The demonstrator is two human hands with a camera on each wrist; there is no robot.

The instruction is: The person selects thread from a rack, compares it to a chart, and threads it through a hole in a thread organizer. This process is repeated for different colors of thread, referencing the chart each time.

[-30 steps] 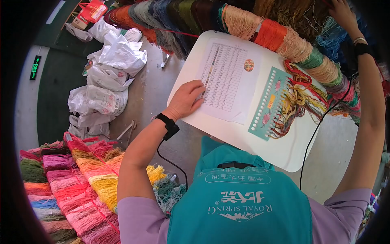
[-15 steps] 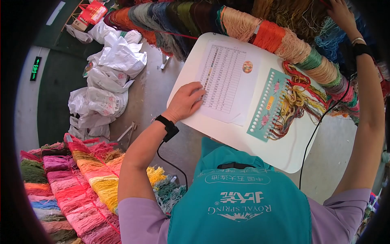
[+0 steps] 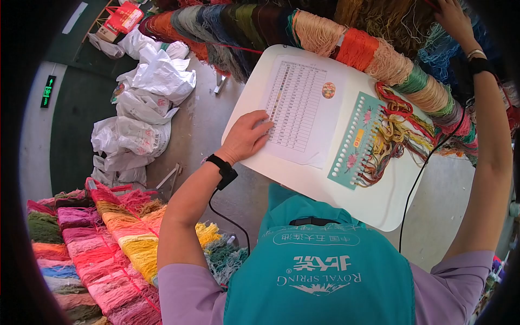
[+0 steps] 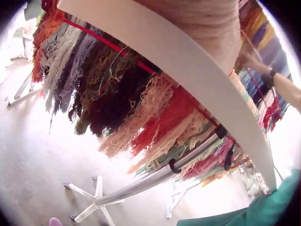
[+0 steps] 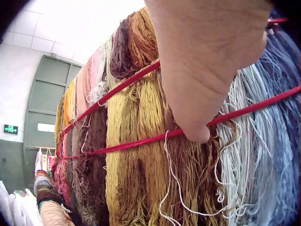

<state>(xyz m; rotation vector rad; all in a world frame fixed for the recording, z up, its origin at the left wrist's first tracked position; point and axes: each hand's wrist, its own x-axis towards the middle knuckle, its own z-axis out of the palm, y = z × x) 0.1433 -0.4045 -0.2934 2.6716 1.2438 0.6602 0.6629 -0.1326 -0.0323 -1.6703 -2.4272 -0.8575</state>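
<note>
My left hand [image 3: 247, 136] rests with relaxed fingers on the left edge of a printed chart [image 3: 297, 108] on a white board [image 3: 319, 187]. Beside the chart lies a teal card [image 3: 356, 141] with holes and tied multicoloured threads [image 3: 398, 138]. At the upper right, my right hand [image 3: 455, 23] reaches to the hanging yarn. The right wrist view shows that hand [image 5: 202, 66] against brown yarn [image 5: 188, 174], its thumb tip at a red cord [image 5: 254, 109]; its other fingers are hidden. The left wrist view shows the board's underside edge [image 4: 188, 70].
Coloured skeins [image 3: 319, 35] hang along the board's far side. More skeins [image 3: 108, 254] lie at the lower left, with white bags [image 3: 146, 114] beyond. A black cable [image 3: 417, 189] crosses the board's right side. Below the board stands a metal pole on a wheeled base [image 4: 96, 202].
The board with its chart and card has shifted very slightly down and left in the head view. Both hands stay in nearly the same places.
</note>
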